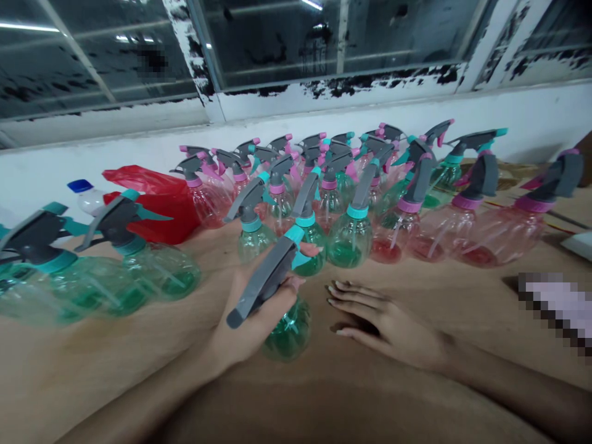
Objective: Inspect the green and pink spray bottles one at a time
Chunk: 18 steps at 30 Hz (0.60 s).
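My left hand (266,308) is wrapped round the neck of a green spray bottle (289,333) with a grey and teal trigger head, near the front of the table. That bottle is tilted slightly, and my fingers hide its collar. To its right my right hand (370,311) is over the tabletop, fingers stretched out and holding nothing. Just behind the held bottle stand more green spray bottles (349,240) with teal collars. Pink spray bottles (432,231) with pink collars continue that row to the right.
Several green bottles (161,274) stand at the left. Behind them are a red plastic bag (161,213) and a clear bottle with a blue cap (81,186). Many spray bottles crowd toward the white wall (152,139) under the windows. A blurred-out flat object (559,302) lies on the right.
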{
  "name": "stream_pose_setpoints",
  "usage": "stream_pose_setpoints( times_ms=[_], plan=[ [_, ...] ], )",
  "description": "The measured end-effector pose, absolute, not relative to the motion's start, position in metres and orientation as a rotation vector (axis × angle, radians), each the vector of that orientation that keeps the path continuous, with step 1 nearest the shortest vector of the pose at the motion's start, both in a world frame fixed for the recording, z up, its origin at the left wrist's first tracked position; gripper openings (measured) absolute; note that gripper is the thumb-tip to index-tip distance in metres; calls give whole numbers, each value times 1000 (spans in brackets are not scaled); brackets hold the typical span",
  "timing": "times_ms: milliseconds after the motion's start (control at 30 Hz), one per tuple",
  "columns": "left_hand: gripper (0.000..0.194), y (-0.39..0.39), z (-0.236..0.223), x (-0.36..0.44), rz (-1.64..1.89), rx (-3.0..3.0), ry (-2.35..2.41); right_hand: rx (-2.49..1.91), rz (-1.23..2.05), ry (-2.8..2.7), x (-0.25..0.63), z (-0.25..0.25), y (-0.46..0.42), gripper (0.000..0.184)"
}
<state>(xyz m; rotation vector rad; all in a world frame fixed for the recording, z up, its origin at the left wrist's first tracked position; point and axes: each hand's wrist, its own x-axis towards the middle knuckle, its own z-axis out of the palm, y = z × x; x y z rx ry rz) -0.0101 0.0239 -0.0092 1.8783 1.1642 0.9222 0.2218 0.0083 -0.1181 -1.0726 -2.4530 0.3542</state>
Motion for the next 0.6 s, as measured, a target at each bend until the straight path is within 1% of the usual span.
stream_pose_setpoints(
  times_ms=[233, 367, 533, 600],
  plan=[
    [20, 23, -11, -13, 873, 1897, 1189, -1072, 370, -2436, 221, -118, 8, 49],
    [18, 23, -9, -10, 930, 1878, 1226, -1063, 367, -2411, 221, -118, 8, 49],
    [27, 24, -11, -10, 955, 1891, 1146, -1041, 383, -2398, 222, -119, 8, 49],
    [25, 23, -11, -13, 947, 1887, 1183, -1049, 383, -2413, 222, -119, 8, 49]
  ],
)
